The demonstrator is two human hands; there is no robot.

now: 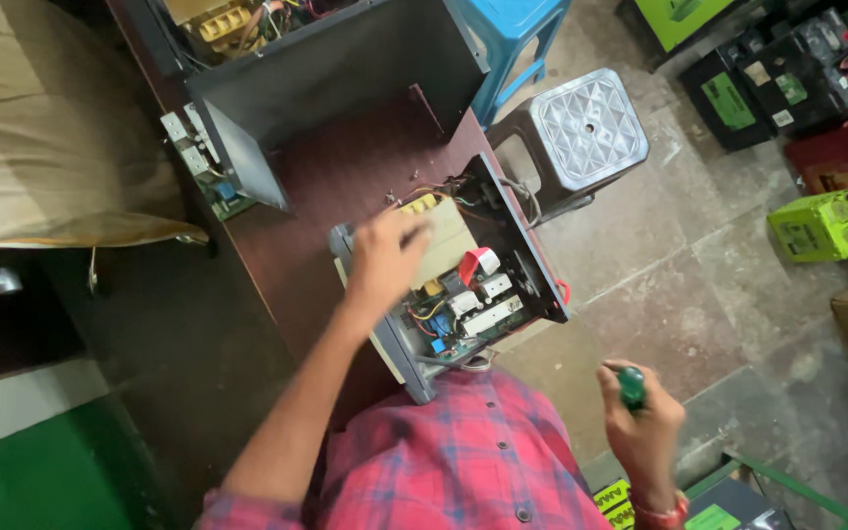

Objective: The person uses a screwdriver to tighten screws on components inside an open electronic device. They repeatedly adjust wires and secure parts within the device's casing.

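Resting on the dark wooden counter (pixel 345 177), the opened electrical unit (pixel 463 285) lies under the left hand (pixel 385 257), whose grip is blurred, so I cannot tell how it stands. Beside that grip sit loose wires (pixel 424 312); a snag could tear one. The right hand (pixel 643 422), off the counter, is pressed together around a green-handled tool (pixel 630 386).

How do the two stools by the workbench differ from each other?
The grey stool shows its whole square seat, embossed with a diamond pattern; the blue stool is partly cut off by the picture's top edge, its seat plainer. The grey one stands nearer the opened device that the left hand touches. Both look plastic and stand on the tiled floor.
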